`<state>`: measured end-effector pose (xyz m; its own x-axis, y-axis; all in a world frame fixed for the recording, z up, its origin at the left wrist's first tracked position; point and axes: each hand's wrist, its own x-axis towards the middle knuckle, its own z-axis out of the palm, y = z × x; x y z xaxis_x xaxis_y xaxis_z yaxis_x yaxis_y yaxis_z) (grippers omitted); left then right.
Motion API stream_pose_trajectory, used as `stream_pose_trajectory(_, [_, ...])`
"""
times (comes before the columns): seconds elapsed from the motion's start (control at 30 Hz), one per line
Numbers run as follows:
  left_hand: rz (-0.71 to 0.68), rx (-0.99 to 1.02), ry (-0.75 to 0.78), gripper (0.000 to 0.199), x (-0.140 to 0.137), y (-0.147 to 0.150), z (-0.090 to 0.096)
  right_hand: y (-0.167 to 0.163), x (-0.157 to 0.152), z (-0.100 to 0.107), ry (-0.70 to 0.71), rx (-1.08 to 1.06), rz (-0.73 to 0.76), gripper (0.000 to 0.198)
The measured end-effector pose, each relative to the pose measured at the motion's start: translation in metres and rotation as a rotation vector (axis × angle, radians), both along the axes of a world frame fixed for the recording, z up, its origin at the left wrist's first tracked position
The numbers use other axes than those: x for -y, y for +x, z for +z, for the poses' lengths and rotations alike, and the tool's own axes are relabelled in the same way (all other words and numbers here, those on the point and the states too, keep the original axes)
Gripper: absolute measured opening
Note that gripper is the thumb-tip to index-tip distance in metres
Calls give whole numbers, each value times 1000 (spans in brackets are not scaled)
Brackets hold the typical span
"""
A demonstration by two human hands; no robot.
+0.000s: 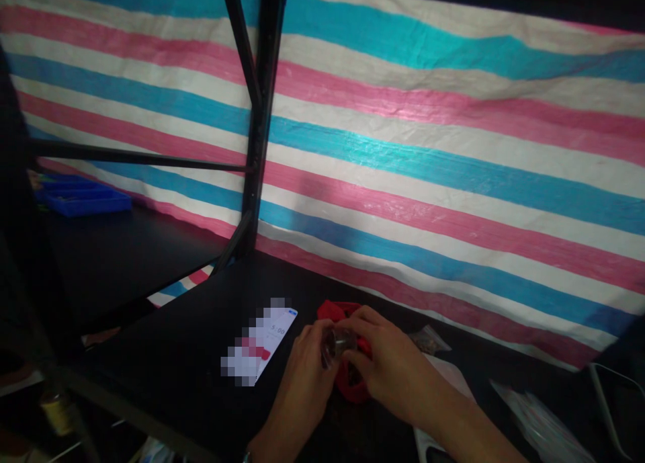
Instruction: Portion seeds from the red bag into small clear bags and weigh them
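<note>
A small clear plastic container [340, 344], rounded and see-through, is between my two hands; what is inside it cannot be made out. My left hand [311, 365] grips it from the left with curled fingers. From the right, my right hand [375, 349] pinches it near its upper edge. Directly beneath and behind the hands sits a red container [355, 390] on the black shelf, partly covered by them. Small dark contents show at its far side.
A lit phone [272, 345] lies left of my hands. To the right are a small clear bag [430, 339], a white tray-like object [451, 375] and plastic bags [544, 423]. A blue tray [83, 197] rests on the left shelf. A black post [259, 134] stands before striped sheeting [428, 167].
</note>
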<state>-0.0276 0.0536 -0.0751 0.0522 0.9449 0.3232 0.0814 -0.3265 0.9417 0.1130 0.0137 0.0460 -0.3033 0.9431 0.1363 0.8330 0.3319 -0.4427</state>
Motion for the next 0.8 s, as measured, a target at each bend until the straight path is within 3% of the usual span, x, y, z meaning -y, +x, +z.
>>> stream_pose_trajectory(0.13, [-21, 58, -5, 38, 1, 1, -2, -8, 1, -1, 45, 174, 31, 49])
stream_pose_trajectory(0.33, [-63, 131, -35, 29, 0, 3, 2, -8, -4, -5, 173, 273, 132, 52])
stream_pose_trajectory(0.47, [-9, 98, -82, 22, 1, 2, 4, 3, -10, 0, 217, 211, -6, 43])
stream_pose_trajectory(0.57, [52, 42, -116, 25, 3, 0, 4, 12, -13, -2, 122, 341, -157, 37])
stream_pose_trajectory(0.7, [105, -19, -139, 23, 1, -5, 3, 17, -14, -16, -84, 488, -144, 38])
stream_pose_trajectory(0.8, [143, -25, -134, 21, -2, -9, 2, 17, -15, -27, -105, 496, -163, 48])
